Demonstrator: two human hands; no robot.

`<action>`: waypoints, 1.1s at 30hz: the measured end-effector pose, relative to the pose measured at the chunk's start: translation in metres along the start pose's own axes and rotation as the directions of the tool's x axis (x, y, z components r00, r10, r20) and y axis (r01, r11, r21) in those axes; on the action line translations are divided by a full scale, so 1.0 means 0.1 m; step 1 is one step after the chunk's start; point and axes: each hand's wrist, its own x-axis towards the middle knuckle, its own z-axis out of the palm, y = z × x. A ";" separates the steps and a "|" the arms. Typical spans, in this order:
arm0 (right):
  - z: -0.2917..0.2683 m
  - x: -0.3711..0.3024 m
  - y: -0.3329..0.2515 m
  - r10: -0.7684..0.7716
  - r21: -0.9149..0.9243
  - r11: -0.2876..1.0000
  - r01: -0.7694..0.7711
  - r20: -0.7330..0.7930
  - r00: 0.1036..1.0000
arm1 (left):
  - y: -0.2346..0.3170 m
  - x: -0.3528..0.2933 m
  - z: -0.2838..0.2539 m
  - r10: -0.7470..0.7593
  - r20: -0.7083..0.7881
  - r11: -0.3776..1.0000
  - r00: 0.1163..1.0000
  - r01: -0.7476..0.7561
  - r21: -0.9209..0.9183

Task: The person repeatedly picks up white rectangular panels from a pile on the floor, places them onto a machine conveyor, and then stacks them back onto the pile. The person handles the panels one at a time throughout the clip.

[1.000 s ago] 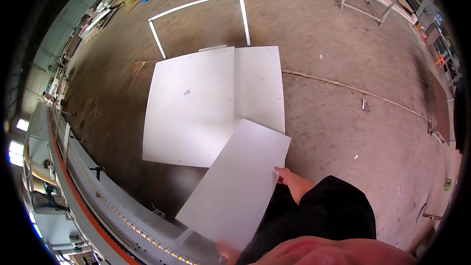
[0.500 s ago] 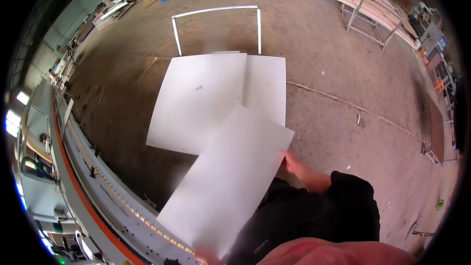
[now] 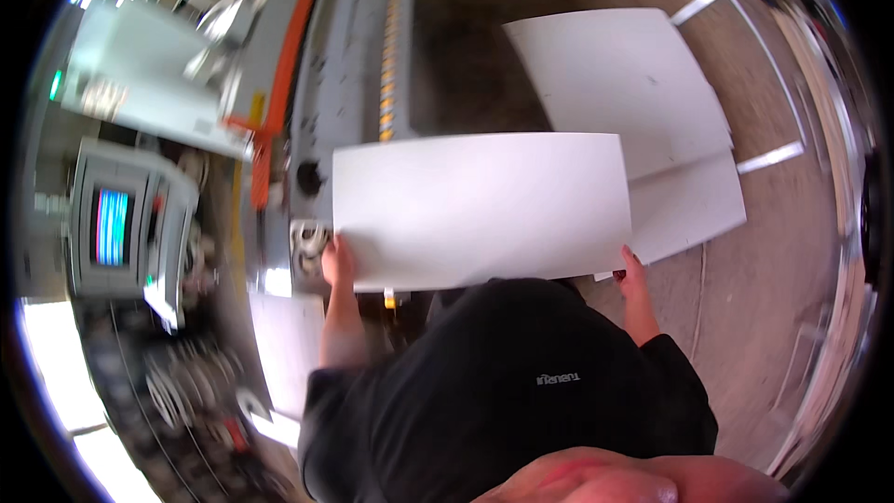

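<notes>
I hold a white rectangular panel (image 3: 480,210) level in front of my body, one end in each hand. My left hand (image 3: 337,261) grips its near left corner, close to the grey bed of a long machine (image 3: 340,74). At the opposite end, my right hand (image 3: 632,272) is closed on the near right corner. The fingers under the panel are hidden. Beyond the right half of the panel, more white panels (image 3: 624,74) lie stacked, the upper one overlapping the lower; the held panel covers part of them.
An orange rail (image 3: 296,56) and a row of yellow-white rollers (image 3: 388,84) run along the machine. To the left stands a control console (image 3: 130,224) with a lit screen. A white metal frame (image 3: 771,156) rises by the stack. Stacked boards (image 3: 819,102) line the far right.
My view has swung left toward the machine. The held panel has come away from over the stack and now lies crosswise before me, its left end by the machine bed.
</notes>
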 end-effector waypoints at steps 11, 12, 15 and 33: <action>1.00 -0.62 -0.18 0.084 -0.729 0.639 0.246 0.384 0.919 | -0.27 -0.31 0.00 0.264 -0.296 0.936 0.918 -0.170 0.307; 1.09 -0.63 -0.11 0.071 -0.759 0.578 0.300 0.413 0.908 | -0.22 -0.39 0.09 0.283 -0.277 0.930 0.918 -0.192 0.313; 1.52 -0.96 -0.12 0.015 -0.721 0.550 0.423 0.515 0.857 | -0.24 -0.64 0.26 0.223 -0.352 0.968 0.909 -0.164 0.189; 2.62 -0.95 0.20 0.032 -0.713 0.544 0.443 0.545 0.838 | -0.47 -0.58 0.45 -0.229 -0.035 0.327 0.973 0.043 -0.944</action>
